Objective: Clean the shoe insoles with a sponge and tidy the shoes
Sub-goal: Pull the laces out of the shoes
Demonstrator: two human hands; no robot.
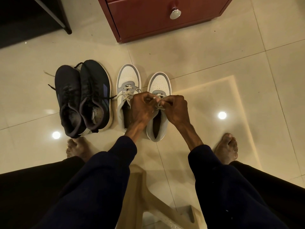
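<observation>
Two white and grey sneakers stand side by side on the tiled floor, toes pointing away from me. Over the right white sneaker (158, 85) both hands meet: my left hand (142, 107) and my right hand (175, 107) each pinch its pale laces (159, 105) above the tongue. The left white sneaker (126, 76) has loose laces and is partly hidden by my left wrist. A pair of dark navy sneakers (82, 96) stands to the left, pressed together, with a worn pale insole (97, 115) showing in one. No sponge is in view.
A dark red drawer cabinet (148, 19) with a metal knob stands just beyond the shoes. Black furniture (33, 15) fills the top left corner. My bare feet flank the shoes, and a beige plastic stool (148, 195) is beneath me.
</observation>
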